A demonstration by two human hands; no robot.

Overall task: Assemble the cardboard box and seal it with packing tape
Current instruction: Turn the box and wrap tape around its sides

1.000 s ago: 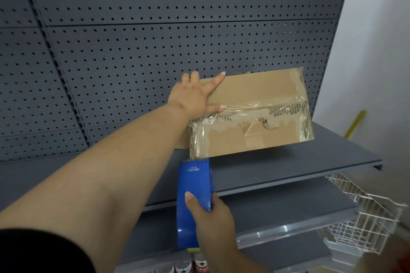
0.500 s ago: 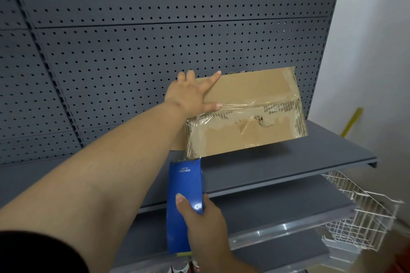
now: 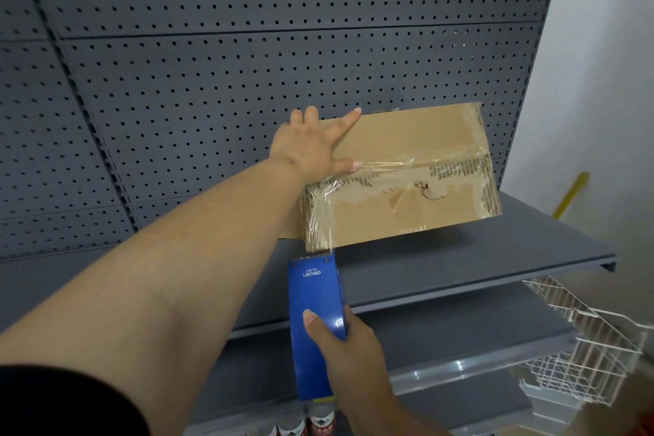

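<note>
A brown cardboard box (image 3: 410,149) rests on the grey upper shelf (image 3: 513,251), its front face torn and covered with wrinkled clear tape (image 3: 318,216). My left hand (image 3: 311,149) lies flat on the box's top left corner, fingers spread, pressing it down. My right hand (image 3: 339,343) grips a blue tape dispenser (image 3: 313,308) just below the box's lower left corner. The dispenser's front edge touches the tape that runs down that corner.
A grey pegboard panel (image 3: 247,64) backs the shelves. A lower grey shelf (image 3: 460,326) sits beneath. A white wire basket (image 3: 584,347) hangs at the lower right. Bottles with red labels (image 3: 318,425) stand at the bottom. A yellow stick (image 3: 571,193) leans against the white wall.
The right hand and dispenser have shifted slightly, staying below the box's left corner. The left hand keeps its place on the box.
</note>
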